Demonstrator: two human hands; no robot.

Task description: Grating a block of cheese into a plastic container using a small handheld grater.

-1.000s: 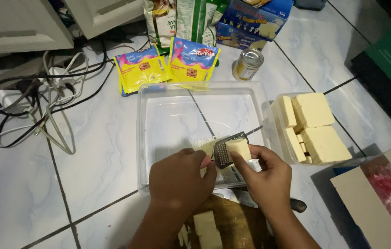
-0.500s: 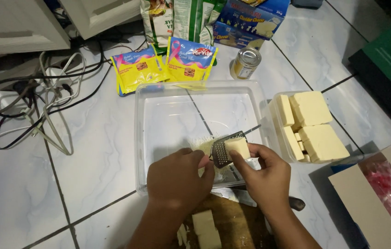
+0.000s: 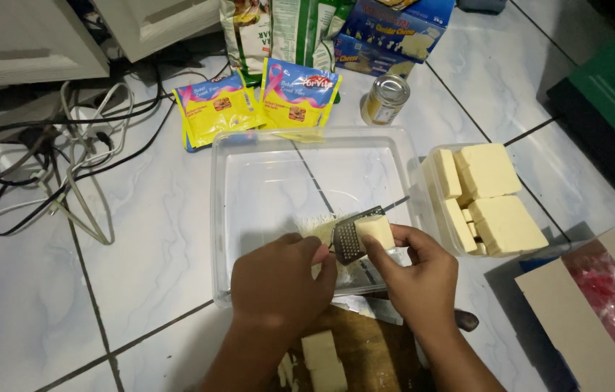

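Bracing a small metal grater (image 3: 351, 236) at centre frame, the left hand (image 3: 282, 279) was closed on it; a cheese block (image 3: 378, 231) was pinched against it by the right hand (image 3: 416, 279), so shreds dropped into the clear tray (image 3: 264, 189).

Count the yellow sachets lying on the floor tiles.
2. One yellow sachet lies to the left, beyond the clear tub's far rim; the other sachet lies right beside it, in front of the upright bags. More may be hidden behind those.
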